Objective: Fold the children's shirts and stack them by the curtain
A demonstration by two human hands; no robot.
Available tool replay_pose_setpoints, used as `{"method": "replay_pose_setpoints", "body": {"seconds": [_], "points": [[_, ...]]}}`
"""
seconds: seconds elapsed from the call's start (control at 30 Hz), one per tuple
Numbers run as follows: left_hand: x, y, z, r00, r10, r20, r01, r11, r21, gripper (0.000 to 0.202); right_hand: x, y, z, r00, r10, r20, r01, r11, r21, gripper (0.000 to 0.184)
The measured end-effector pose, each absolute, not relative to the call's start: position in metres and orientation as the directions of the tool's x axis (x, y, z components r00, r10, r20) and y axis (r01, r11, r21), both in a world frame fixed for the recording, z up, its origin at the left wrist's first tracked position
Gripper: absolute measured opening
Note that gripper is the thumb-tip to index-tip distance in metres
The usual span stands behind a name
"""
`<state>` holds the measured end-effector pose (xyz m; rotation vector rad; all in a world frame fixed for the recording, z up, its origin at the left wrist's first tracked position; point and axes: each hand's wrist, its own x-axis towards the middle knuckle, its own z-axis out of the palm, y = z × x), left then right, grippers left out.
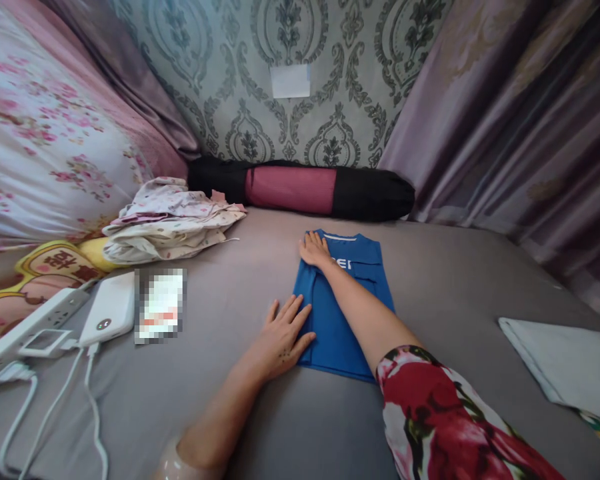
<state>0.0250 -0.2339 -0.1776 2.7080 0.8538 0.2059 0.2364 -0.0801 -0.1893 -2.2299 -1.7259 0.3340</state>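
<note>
A blue T-shirt, folded into a narrow rectangle, lies flat in front of me with its neckline at the far end. White lettering shows on its chest, partly covered by my right forearm. My right hand rests on the shirt's far left corner, fingers stretched out and pointing away. Nearer to me, my left hand lies with spread fingers over the shirt's left edge. Neither hand grips the fabric.
A black and pink rolled bag lies along the wall. To the left are folded patterned cloths, a yellow cushion, a power strip, a white power bank and cables. Folded pale cloth lies right on the grey sheet.
</note>
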Motion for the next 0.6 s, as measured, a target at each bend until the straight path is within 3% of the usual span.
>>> {"method": "replay_pose_setpoints", "body": {"seconds": [0.13,0.4,0.6], "points": [[0.027,-0.235,-0.173,0.805,0.59,0.065,0.546,-0.778,0.311,0.06,0.245,-0.082,-0.175,0.254,0.967,-0.011,0.872,-0.234,-0.431,0.06],[0.028,-0.237,-0.176,0.805,0.588,0.082,0.541,-0.783,0.306,0.059,0.218,-0.117,-0.19,0.222,0.969,0.107,0.945,-0.187,-0.268,0.061],[0.026,-0.235,-0.177,0.806,0.589,0.065,0.551,-0.785,0.284,0.056,0.216,-0.119,-0.2,0.252,0.963,0.096,0.941,-0.221,-0.256,0.062]]}}
